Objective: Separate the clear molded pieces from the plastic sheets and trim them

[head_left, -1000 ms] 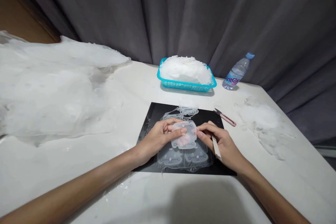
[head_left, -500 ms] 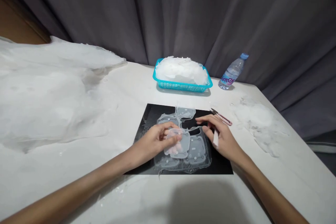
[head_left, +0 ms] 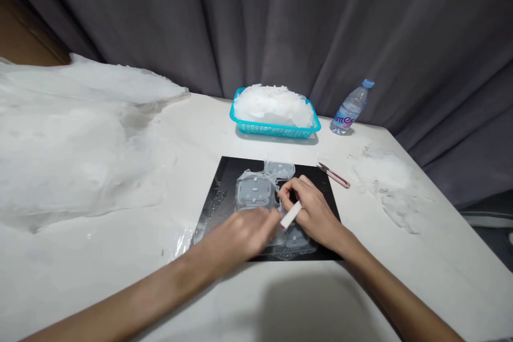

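Observation:
Over a black mat, both of my hands work at joined translucent plastic-like pieces with rounded corners and thin ragged edging. My left hand is closed and slightly blurred at the near part of the pieces; what its fingertips pinch is hidden. My right hand is closed, with a flat white stick jutting from it toward the left hand. Its thumb and forefinger meet at the thin edging. Another clear piece shows at the mat's left edge, partly behind my left wrist.
Pink-handled thread snips lie beyond my right hand. At the back stand a turquoise basket heaped with whitish pieces and a water bottle. A large whitish plastic pile covers the left; thin translucent scraps lie right.
The separate translucent piece is out of my left fingers, and a clear piece now shows at the mat's left edge. My hands have come together, the right moving left and closing.

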`<move>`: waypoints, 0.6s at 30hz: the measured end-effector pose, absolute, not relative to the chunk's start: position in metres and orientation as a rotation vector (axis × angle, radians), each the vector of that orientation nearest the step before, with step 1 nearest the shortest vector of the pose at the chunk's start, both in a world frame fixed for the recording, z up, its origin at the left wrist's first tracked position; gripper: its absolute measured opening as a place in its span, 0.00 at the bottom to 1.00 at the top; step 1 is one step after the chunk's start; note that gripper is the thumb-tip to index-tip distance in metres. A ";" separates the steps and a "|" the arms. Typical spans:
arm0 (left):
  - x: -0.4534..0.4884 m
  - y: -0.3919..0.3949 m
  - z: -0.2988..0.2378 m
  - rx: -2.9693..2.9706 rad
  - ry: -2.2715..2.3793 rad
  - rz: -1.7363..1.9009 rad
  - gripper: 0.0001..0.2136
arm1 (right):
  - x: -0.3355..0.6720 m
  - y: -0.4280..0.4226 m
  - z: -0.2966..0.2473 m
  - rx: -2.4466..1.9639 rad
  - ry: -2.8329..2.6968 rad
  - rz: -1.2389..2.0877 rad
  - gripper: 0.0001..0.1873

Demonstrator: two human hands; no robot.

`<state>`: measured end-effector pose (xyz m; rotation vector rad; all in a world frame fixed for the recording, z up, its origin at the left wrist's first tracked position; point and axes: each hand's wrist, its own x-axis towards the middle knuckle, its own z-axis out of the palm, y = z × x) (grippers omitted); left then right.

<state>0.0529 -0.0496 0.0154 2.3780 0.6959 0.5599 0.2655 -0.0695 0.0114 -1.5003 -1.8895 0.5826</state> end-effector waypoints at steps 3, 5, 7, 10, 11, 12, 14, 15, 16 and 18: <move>0.047 -0.055 0.010 2.423 0.631 0.669 0.15 | 0.277 -0.058 0.000 -1.653 -1.842 0.336 0.07; 0.043 -0.051 0.010 2.252 0.813 0.663 0.13 | 0.288 -0.052 -0.003 -1.711 -1.774 0.277 0.09; 0.041 -0.042 0.014 1.991 0.970 0.649 0.14 | 0.298 -0.048 -0.002 -1.727 -1.741 0.247 0.10; 0.044 -0.030 0.021 1.664 0.921 0.654 0.16 | 0.309 -0.052 0.003 -1.726 -1.725 0.211 0.10; 0.046 -0.028 0.022 1.575 0.884 0.660 0.17 | 0.312 -0.055 0.003 -1.740 -1.720 0.212 0.11; 0.047 -0.028 0.024 1.486 0.862 0.663 0.17 | 0.314 -0.058 0.004 -1.764 -1.712 0.218 0.12; 0.051 -0.028 0.025 1.316 0.836 0.647 0.16 | 0.320 -0.062 0.002 -1.828 -1.697 0.241 0.14; 0.052 -0.028 0.026 1.242 0.822 0.627 0.16 | 0.323 -0.064 0.001 -1.852 -1.695 0.252 0.15; 0.052 -0.028 0.026 1.178 0.809 0.604 0.16 | 0.326 -0.065 0.001 -1.859 -1.700 0.263 0.16; 0.052 -0.028 0.026 1.088 0.787 0.568 0.18 | 0.329 -0.067 0.002 -1.828 -1.734 0.327 0.18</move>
